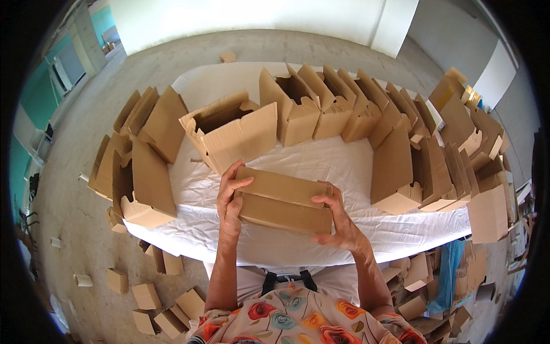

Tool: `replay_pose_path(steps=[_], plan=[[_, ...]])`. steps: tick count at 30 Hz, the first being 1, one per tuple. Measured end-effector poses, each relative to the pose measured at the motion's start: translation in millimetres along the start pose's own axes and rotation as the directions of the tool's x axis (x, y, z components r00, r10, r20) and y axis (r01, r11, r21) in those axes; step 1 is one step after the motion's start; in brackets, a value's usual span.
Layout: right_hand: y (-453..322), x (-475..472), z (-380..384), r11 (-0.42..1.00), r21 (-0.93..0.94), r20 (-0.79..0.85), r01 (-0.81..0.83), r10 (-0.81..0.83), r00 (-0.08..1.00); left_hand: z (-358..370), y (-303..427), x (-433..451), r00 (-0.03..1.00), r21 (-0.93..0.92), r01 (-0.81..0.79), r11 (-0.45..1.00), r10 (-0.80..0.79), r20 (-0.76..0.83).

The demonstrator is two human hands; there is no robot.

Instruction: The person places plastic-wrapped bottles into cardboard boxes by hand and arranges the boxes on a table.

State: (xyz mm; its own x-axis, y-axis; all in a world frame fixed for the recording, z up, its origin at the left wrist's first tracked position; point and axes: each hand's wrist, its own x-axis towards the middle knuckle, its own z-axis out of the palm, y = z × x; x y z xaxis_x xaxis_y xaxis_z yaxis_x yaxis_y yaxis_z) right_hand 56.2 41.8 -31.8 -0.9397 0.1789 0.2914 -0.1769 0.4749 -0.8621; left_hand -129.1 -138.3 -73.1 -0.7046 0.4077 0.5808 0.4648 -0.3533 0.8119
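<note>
Between my hands, above the near part of a table covered with white cloth (193,228), is a small cardboard box (281,210) with two long panels facing up and a seam between them. My left hand (232,198) grips its left end, fingers over the top edge. At the right end, my right hand (337,215) has fingers on the edge flaps and its thumb near the lower corner. Just beyond stands a larger cardboard box (240,139) with its top open, tilted. A row of open cardboard boxes (298,120) stands behind it, to the right.
Upright cardboard boxes (150,185) line the table's left side, and more boxes (393,172) crowd the right. Small cartons (146,296) lie on the concrete floor at lower left. Cardboard pieces and a blue plastic bag (449,275) are at lower right.
</note>
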Motion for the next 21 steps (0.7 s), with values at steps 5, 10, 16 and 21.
replay_pose_path(steps=[5,10,16,21], plan=[[-1.5,-11.4,8.4,0.95,-0.309,-0.106,0.037,-0.073,0.992,7.3,5.7,2.3,0.996,-0.053,0.027,0.998,-0.031,-0.088],[-11.5,-22.9,4.8,0.907,-0.421,-0.302,0.003,-0.143,0.943,8.5,32.9,1.6,0.985,0.13,0.052,0.99,-0.03,-0.167],[-6.0,-38.8,-28.4,0.79,-0.537,-0.663,-0.297,-0.177,0.728,-45.4,35.2,-6.9,0.937,0.447,-0.024,0.894,0.176,-0.301],[34.5,-7.0,-21.8,0.698,-0.518,-0.803,-0.495,-0.198,0.562,-47.6,51.0,8.3,0.912,0.577,-0.045,0.815,0.27,-0.31]])
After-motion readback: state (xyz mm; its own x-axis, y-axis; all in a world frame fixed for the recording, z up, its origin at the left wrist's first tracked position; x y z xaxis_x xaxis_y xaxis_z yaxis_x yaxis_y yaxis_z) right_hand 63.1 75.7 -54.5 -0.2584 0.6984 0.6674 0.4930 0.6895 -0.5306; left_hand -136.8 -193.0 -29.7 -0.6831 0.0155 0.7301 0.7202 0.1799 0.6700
